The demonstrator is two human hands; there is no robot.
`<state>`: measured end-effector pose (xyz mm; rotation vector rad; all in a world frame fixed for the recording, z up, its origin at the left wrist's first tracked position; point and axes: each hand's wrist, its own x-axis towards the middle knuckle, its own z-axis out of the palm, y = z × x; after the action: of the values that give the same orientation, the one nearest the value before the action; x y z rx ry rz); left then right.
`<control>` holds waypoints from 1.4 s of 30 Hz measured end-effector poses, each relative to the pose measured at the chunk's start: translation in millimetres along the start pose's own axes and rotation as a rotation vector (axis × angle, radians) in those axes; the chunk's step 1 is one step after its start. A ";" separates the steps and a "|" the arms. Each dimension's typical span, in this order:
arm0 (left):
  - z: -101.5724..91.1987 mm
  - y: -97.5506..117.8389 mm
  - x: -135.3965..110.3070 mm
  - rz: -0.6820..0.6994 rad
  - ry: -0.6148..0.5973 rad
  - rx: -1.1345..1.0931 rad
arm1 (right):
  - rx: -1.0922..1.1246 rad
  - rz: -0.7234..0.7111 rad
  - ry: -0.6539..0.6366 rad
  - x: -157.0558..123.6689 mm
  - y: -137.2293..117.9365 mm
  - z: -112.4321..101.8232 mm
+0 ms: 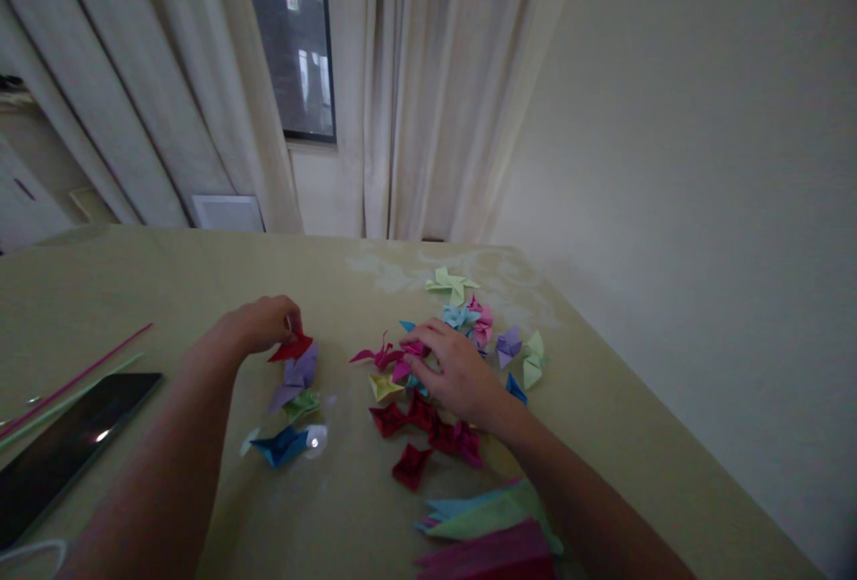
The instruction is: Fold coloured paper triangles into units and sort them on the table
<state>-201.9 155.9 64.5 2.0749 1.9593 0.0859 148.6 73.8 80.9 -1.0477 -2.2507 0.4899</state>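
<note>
My left hand (268, 323) reaches down with its fingertips pinched on a red folded paper piece (292, 349). Just below it, a purple folded piece (299, 370), a green one (301, 405) and a blue one (279, 446) lie in a column. Farther right, my right hand (450, 363) has its thumb and fingers closed around a pink folded paper piece (404, 369). Beside those fingertips lies a magenta paper crane (381, 354), with a yellow folded piece (386, 386) below it. Several dark red folded pieces (421, 415) sit nearer to me.
Behind my right hand are a pale green pinwheel-like piece (453, 285) and a purple piece (508, 346). Coloured paper sheets (492, 553) lie at the near edge. A black phone (73, 446) and thin sticks (84, 375) are at left. The wall (703, 250) borders the table's right side.
</note>
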 end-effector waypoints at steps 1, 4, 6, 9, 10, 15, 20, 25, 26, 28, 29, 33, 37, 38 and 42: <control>-6.0 3.5 -1.1 0.024 0.024 -0.019 | 0.006 0.001 0.012 0.3 -1.2 -1.7; -26.9 24.4 -11.4 0.174 0.177 -0.178 | 0.040 0.001 0.069 1.2 -5.5 -6.0; -38.8 46.8 -23.3 0.320 0.234 -0.369 | 0.082 -0.007 0.118 1.1 -9.0 -8.0; -47.7 85.5 -41.8 0.521 0.145 -0.607 | 0.146 0.000 0.192 -0.3 -14.6 -10.3; -48.2 97.3 -46.5 0.572 0.104 -0.649 | 0.162 0.006 0.212 -1.0 -16.3 -11.2; -39.6 133.4 -53.7 0.667 0.005 -0.715 | 0.198 -0.035 0.322 -3.4 -21.9 -16.1; -35.4 141.5 -54.0 0.685 -0.041 -0.692 | 0.198 -0.087 0.388 -2.4 -24.8 -20.6; -30.7 122.6 -45.1 0.574 -0.052 -0.444 | 0.188 -0.012 0.479 -2.0 -22.2 -34.0; -27.3 113.6 -40.6 0.505 -0.030 -0.336 | 0.195 0.013 0.502 -2.1 -21.0 -38.4; -17.8 92.4 -30.3 0.317 0.017 -0.095 | 0.229 0.059 0.520 -2.1 -18.0 -47.4; -12.1 81.8 -25.2 0.215 0.007 0.016 | 0.249 0.079 0.517 -1.8 -16.0 -51.4; 11.3 54.2 -9.7 0.042 -0.144 0.167 | 0.233 0.109 0.477 1.6 -0.7 -58.8; 26.6 52.7 -1.9 0.034 -0.239 0.112 | 0.083 0.126 0.403 7.4 26.4 -51.1; 28.0 53.2 -0.6 0.041 -0.242 0.104 | 0.056 0.135 0.371 8.7 33.0 -47.9; 24.9 47.5 2.3 0.041 -0.231 0.087 | -0.015 0.163 0.282 11.9 52.5 -35.3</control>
<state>-149.9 152.3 52.1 2.0743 1.8116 -0.2252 195.1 118.3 82.8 -1.2319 -1.9351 0.3669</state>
